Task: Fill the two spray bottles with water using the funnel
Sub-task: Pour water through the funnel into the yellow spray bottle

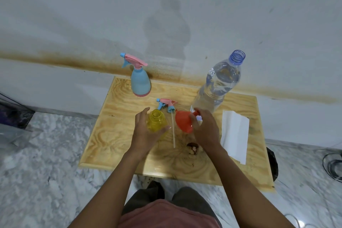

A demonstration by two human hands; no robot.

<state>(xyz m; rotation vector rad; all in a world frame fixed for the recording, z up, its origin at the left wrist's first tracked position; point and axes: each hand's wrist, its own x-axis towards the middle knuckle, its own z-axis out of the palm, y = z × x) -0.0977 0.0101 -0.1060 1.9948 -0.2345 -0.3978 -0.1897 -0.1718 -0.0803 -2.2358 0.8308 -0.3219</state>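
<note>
A yellow spray bottle (156, 120) stands open-topped on the wooden table (114, 135), and my left hand (146, 133) grips its body. Its pink and blue spray head (166, 104) with a long dip tube lies on the table just behind. My right hand (205, 129) holds a red funnel (183, 121) tilted on its side, to the right of the yellow bottle. A blue spray bottle (140, 81) with its spray head fitted stands at the back left. A large clear water bottle (218, 83), uncapped and holding water, stands at the back right.
White folded paper towels (235, 135) lie on the table's right side. A small brown scrap (192, 147) sits near my right wrist. The table stands against a stained white wall (166, 24) on a marble floor (46, 163). Cables (331, 164) lie on the floor at the right.
</note>
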